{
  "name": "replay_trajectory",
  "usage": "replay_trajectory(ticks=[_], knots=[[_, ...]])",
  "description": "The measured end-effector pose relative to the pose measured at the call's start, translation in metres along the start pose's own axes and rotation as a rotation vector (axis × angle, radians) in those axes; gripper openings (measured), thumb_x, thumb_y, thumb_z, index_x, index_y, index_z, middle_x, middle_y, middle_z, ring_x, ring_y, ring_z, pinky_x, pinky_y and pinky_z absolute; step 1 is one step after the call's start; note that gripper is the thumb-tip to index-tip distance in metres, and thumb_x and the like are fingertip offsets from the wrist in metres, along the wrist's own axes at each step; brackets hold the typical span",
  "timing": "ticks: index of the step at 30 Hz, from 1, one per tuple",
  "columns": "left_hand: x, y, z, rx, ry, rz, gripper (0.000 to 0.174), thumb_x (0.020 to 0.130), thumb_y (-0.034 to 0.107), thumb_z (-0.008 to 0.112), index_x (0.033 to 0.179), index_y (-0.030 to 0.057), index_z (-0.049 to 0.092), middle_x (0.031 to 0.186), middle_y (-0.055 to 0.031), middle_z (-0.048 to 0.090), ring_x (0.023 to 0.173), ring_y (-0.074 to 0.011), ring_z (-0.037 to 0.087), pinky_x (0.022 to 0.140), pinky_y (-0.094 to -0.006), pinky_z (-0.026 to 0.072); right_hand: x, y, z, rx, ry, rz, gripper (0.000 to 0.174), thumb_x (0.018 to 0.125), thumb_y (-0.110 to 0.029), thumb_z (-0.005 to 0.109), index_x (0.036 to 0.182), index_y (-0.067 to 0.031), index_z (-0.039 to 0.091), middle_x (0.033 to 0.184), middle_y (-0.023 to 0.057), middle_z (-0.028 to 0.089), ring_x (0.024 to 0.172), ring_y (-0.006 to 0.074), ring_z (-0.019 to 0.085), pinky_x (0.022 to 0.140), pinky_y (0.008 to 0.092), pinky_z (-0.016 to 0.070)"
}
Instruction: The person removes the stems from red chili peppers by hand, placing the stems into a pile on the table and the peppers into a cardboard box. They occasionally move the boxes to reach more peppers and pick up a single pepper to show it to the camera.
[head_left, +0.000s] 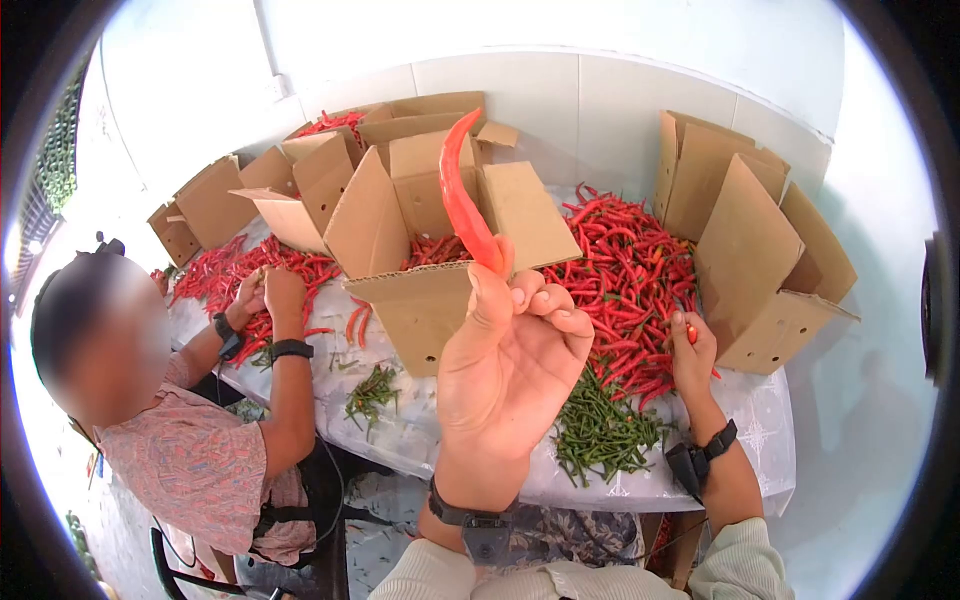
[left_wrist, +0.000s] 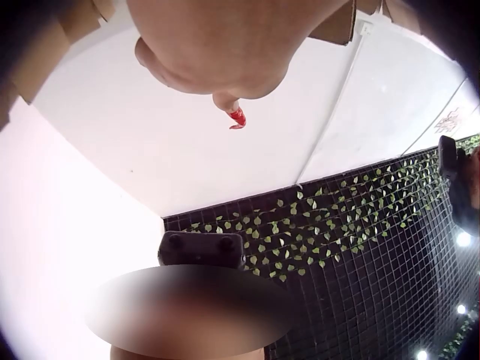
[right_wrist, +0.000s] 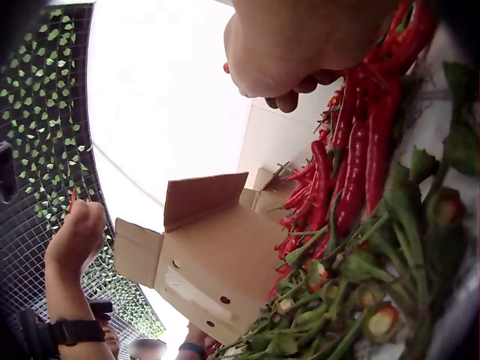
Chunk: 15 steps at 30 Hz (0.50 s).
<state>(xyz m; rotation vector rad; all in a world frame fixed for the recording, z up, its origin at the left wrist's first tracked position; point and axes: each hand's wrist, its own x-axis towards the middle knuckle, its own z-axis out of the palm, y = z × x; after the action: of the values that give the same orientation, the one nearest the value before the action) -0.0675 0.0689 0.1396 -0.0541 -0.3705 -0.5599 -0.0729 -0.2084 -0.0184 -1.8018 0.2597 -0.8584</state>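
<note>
Raised high in the head view, my left hand (head_left: 515,370) pinches a long red chili pepper (head_left: 462,195) between thumb and forefinger, its tip pointing up. The left wrist view shows that hand (left_wrist: 217,45) from below, with a bit of the chili (left_wrist: 238,118) sticking out. Lower on the right, my right hand (head_left: 694,355) curls round another red chili (head_left: 692,334), mostly hidden by the fingers. It sits at the edge of a big heap of red chilies (head_left: 630,270). A pile of green stems (head_left: 605,430) lies just in front of that heap.
An open cardboard box (head_left: 400,310) stands mid-table, and another box (head_left: 750,270) at the right. To the left, a person (head_left: 190,430) works with both hands at a second chili heap (head_left: 220,280). A smaller stem pile (head_left: 372,392) lies on the patterned tablecloth (head_left: 740,440).
</note>
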Motion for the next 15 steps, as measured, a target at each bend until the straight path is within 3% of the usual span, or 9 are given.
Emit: replay_trajectory(ticks=[4, 7, 15], knots=[[0.0003, 0.0, -0.0001, 0.018, -0.017, 0.004, 0.035, 0.09, 0.025, 0.065, 0.123, 0.0167, 0.057, 0.082, 0.0023, 0.052, 0.085, -0.0132, 0.051, 0.081, -0.0305, 0.045, 0.0004, -0.0009, 0.0005, -0.013, 0.012, 0.02, 0.034, 0.097, -0.031, 0.057, 0.086, 0.0011, 0.062, 0.069, 0.0022, 0.056, 0.059, 0.0093, 0.054, 0.057, 0.0249, 0.0443], [0.0003, -0.0001, 0.0004, 0.018, -0.007, 0.004, 0.034, 0.09, 0.025, 0.065, 0.122, 0.0163, 0.057, 0.082, 0.0022, 0.051, 0.085, -0.0133, 0.051, 0.081, -0.0304, 0.0449, 0.0008, 0.0033, 0.0033, -0.018, 0.029, -0.049, 0.036, 0.098, -0.035, 0.054, 0.084, -0.0024, 0.061, 0.061, -0.0026, 0.051, 0.055, 0.0046, 0.047, 0.051, 0.0204, 0.0351], [0.0011, -0.0002, -0.0029, 0.026, -0.026, 0.008, 0.032, 0.09, 0.024, 0.065, 0.121, 0.0154, 0.059, 0.083, 0.0024, 0.052, 0.085, -0.0131, 0.051, 0.081, -0.0303, 0.0447, 0.0019, 0.0049, 0.0031, -0.019, 0.012, -0.053, 0.037, 0.098, -0.035, 0.053, 0.084, -0.0023, 0.061, 0.06, -0.0024, 0.051, 0.055, 0.0045, 0.047, 0.051, 0.0203, 0.0352]])
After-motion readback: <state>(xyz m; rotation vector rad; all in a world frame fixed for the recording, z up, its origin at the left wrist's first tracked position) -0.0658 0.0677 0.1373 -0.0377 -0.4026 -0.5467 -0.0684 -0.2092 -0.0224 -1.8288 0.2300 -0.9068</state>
